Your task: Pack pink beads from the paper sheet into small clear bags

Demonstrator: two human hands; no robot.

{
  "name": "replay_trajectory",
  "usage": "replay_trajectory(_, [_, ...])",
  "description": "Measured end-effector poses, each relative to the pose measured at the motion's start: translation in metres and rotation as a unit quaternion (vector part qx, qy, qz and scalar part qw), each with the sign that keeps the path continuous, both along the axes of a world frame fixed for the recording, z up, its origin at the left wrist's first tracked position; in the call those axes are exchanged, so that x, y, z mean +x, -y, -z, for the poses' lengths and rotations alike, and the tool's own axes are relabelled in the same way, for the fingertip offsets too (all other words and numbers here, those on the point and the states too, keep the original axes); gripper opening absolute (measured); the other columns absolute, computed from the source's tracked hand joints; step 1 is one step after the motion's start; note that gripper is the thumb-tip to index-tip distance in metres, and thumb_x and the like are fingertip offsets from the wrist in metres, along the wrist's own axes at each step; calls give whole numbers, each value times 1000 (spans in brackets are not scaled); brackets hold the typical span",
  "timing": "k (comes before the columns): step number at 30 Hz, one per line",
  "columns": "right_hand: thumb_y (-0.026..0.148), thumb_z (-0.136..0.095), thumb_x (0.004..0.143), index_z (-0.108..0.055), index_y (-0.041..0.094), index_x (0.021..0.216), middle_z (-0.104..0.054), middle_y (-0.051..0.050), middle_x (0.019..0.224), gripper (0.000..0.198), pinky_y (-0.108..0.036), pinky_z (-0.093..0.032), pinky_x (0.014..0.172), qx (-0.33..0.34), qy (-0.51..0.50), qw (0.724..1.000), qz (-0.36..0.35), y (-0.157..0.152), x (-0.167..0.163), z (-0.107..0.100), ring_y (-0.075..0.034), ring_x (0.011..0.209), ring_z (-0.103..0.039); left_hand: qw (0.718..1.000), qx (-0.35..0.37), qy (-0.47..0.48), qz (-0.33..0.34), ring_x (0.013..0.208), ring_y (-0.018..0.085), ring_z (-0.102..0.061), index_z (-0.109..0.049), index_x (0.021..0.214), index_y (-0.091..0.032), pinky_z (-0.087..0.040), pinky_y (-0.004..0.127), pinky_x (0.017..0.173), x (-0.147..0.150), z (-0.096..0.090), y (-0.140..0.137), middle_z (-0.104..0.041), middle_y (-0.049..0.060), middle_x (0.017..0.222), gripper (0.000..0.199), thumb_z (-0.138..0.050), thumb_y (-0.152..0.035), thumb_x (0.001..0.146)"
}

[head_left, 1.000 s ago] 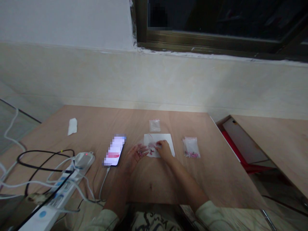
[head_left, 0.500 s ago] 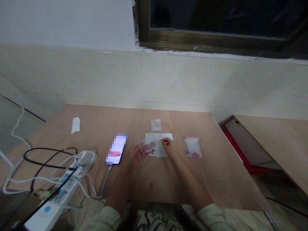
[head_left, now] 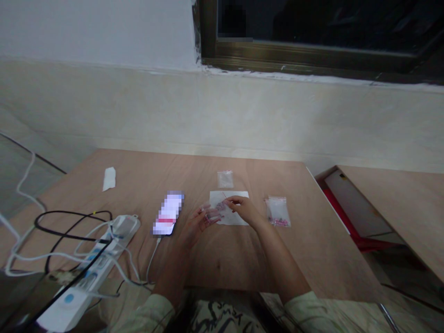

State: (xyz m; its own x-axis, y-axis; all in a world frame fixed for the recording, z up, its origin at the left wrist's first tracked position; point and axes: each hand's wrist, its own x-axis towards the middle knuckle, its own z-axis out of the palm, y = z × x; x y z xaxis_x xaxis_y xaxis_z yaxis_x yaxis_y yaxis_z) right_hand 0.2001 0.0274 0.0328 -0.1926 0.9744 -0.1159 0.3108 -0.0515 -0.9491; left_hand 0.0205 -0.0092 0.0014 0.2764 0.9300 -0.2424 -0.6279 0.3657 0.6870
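A sheet of white paper (head_left: pixel 239 220) lies on the table between my hands, with small pinkish pieces (head_left: pixel 221 206) on it, too blurred to name. My left hand (head_left: pixel 198 224) is at the paper's left edge, palm turned up and fingers apart. Tiny shiny bits show by its fingertips; whether they rest on the skin cannot be made out. Over the paper, my right hand (head_left: pixel 243 209) pinches a thin pale-pink strand (head_left: pixel 224 195) that sticks up from its fingertips. To the right is a clear zip bag (head_left: pixel 278 210) with pink beads at its bottom.
Behind the paper lies a smaller clear bag (head_left: pixel 225 179). A lit phone (head_left: pixel 168 213) on a charging cable is left of my left hand. Farther left are a power strip (head_left: pixel 93 273) with tangled cables and a white scrap (head_left: pixel 109 178). The table's right edge borders a gap.
My right hand has moved left over the paper, closer to my left hand, and the strand's tip has shifted with it. The left hand stays nearly in place, palm up.
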Motion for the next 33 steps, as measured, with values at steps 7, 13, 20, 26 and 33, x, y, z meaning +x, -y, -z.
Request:
replay_trajectory(7, [41, -48, 75, -64, 19, 93, -64, -5, 95, 33, -23, -43, 56, -25, -41, 995, -92, 4, -1, -7, -14, 77, -56, 1000, -23, 16, -8, 83, 23, -63, -58, 87, -14, -41, 44, 86, 6, 4, -1, -68, 7, 84, 16, -59, -20, 72])
replay_trajectory(13, [40, -50, 72, -64, 17, 90, -64, -7, 90, 32, -24, -43, 56, -9, -93, 995, -36, 0, -1, -8, -14, 75, -56, 1000, -4, 6, 10, 83, 21, -63, -56, 90, -16, -41, 42, 86, 7, 0, 4, -68, 5, 87, 19, -60, -20, 73])
replay_trajectory(20, [25, -54, 67, -61, 14, 77, -62, -6, 75, 17, -26, -42, 60, 29, 80, 985, 152, -2, -5, 32, -14, 66, -53, 1000, -2, -8, -22, 84, 21, -63, -54, 92, -15, -43, 41, 86, 2, -10, 2, -68, 7, 87, 20, -58, -19, 73])
replay_trajectory(26, [18, -57, 65, -63, 12, 79, -59, -8, 82, 16, -26, -41, 69, 84, 217, 966, 111, 2, -16, 59, -16, 76, -53, 999, -22, -19, -39, 86, 22, -63, -53, 91, -13, -42, 41, 88, -3, -14, 1, -68, 9, 87, 20, -58, -17, 72])
replay_trajectory(33, [19, -58, 67, -61, 12, 73, -58, -7, 77, 9, -24, -40, 67, 89, 250, 960, 84, -3, -15, 58, -15, 74, -52, 998, -32, -17, -46, 87, 22, -62, -54, 90, -13, -41, 43, 89, -4, -13, 1, -68, 10, 87, 19, -58, -15, 72])
